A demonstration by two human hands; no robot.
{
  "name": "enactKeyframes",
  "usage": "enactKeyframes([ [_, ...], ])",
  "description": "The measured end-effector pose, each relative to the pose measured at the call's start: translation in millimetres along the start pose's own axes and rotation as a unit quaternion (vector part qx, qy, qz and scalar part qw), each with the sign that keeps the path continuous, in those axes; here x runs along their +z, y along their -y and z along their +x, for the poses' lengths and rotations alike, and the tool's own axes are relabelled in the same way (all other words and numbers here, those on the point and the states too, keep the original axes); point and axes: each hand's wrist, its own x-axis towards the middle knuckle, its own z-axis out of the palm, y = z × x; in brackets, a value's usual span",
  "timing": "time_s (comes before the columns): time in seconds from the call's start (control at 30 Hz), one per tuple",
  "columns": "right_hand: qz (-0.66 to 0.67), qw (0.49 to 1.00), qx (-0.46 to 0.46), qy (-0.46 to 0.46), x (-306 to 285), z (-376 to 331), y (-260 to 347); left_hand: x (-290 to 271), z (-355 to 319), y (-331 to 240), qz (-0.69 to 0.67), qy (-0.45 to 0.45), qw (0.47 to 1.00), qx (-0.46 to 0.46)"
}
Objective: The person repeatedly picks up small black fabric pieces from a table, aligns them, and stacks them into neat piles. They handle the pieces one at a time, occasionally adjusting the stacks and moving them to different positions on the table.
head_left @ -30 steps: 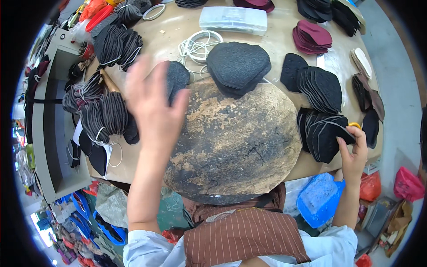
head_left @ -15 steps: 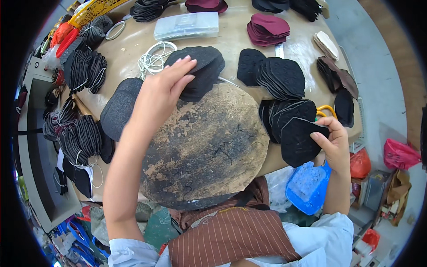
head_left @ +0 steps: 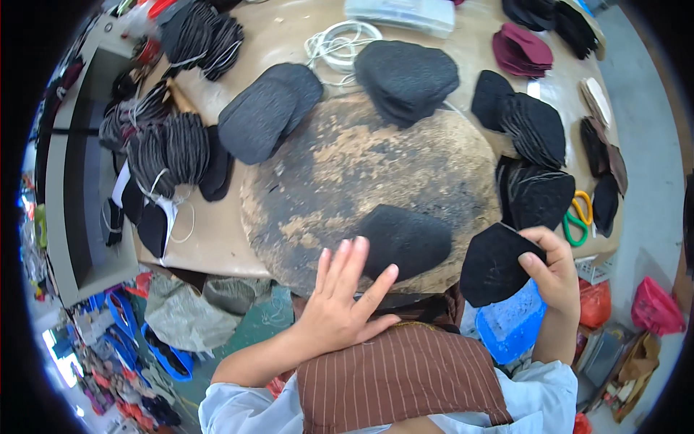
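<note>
A rounded black piece [head_left: 407, 241], flat and cut from what looks like cloth or felt, lies on the near part of a round, worn wooden block [head_left: 325, 155]. My left hand [head_left: 347, 300] is open beside its left end, fingers spread, fingertips at or close to its edge. Off the block's right side, my right hand [head_left: 551, 267] pinches another black fabric piece [head_left: 495, 264] between thumb and fingers by its right edge. At the block's far edge rests a stack of dark pieces [head_left: 407, 79]; a second dark stack [head_left: 267, 116] overlaps its left edge.
To the right are piles of black pieces [head_left: 538, 192], maroon pieces [head_left: 522, 49] and scissors [head_left: 578, 219] with green and yellow handles. Tied dark bundles [head_left: 170, 148] sit at left. White cord [head_left: 340, 45] and a clear plastic box [head_left: 401, 13] lie beyond; a blue container [head_left: 510, 325] is below.
My left hand has moved from the far dark stack back toward me. A black piece now lies on the near block. The right hand still holds its piece; the view has shifted.
</note>
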Motion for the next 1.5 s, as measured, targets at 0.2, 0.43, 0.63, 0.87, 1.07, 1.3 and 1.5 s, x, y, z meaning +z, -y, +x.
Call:
enactKeyframes([
  [0.2, 0.003, 0.998, 0.021, 0.056, 31.1, 19.5, -11.3, 15.6, -15.4, -6.0, 0.006, 0.003, 0.996, -0.089],
  [0.43, -0.016, 0.997, 0.013, 0.069, 77.2, 51.3, -5.9, 26.5, -33.0, -9.8, 0.016, -0.079, 0.993, -0.088],
  [0.63, -0.096, 0.993, 0.008, 0.065, 91.8, 62.8, -12.5, 33.2, -36.2, -6.8, -0.016, -0.082, 0.991, -0.106],
  [0.87, -0.105, 0.994, 0.004, 0.042, 95.2, 62.1, -10.7, 34.1, -37.3, -5.5, -0.033, -0.094, 0.988, -0.115],
  [1.07, -0.124, 0.991, 0.002, 0.043, 95.5, 63.6, -7.8, 35.9, -40.5, -3.0, -0.048, -0.1, 0.987, -0.116],
  [1.3, -0.111, 0.992, 0.041, 0.043, 95.8, 66.9, -6.8, 34.1, -35.9, -6.5, -0.015, -0.114, 0.986, -0.117],
  [1.5, -0.105, 0.991, 0.072, 0.047, 95.9, 68.0, -3.5, 33.5, -34.3, -9.6, 0.022, -0.083, 0.988, -0.131],
])
